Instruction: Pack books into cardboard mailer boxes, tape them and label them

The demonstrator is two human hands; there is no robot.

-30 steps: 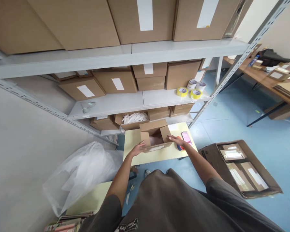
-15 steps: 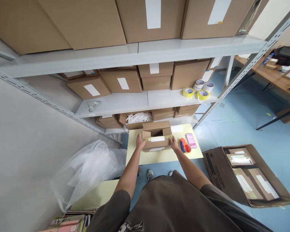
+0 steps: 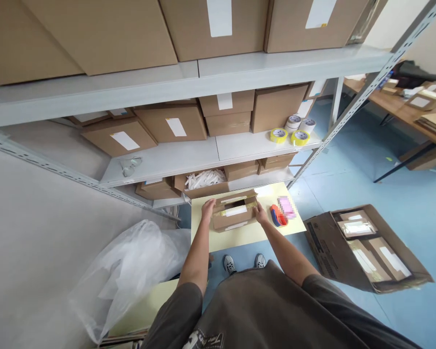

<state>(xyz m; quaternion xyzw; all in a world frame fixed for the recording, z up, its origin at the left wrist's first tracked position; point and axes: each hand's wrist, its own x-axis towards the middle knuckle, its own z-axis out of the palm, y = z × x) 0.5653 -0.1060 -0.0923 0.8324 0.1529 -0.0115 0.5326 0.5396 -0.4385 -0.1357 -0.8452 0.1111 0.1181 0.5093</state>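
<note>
Far flap of the cardboard box now leans down

Upright half a second ago, that flap now tilts inward, narrowing the opening beside the folded near flap. On the left, a heap of clear plastic bulges against the wall, its lower folds blending together. Next comes the left hand, fingers bent at the box's left end and touching it; whether they clasp the cardboard or only press it is too small to tell. The box sits on the pale yellow table, between both hands, with a dark slot on top; its contents cannot be made out. The right hand touches the right end, partly curled, its fingertips hidden against the cardboard, so I cannot tell how firmly it closes. Just beyond lies a red and blue object, its shape hard to read, beside a pink item blurred into squares. Farther right, a large open carton on the floor holds smaller boxes, their lower parts hidden by its walls.
</note>
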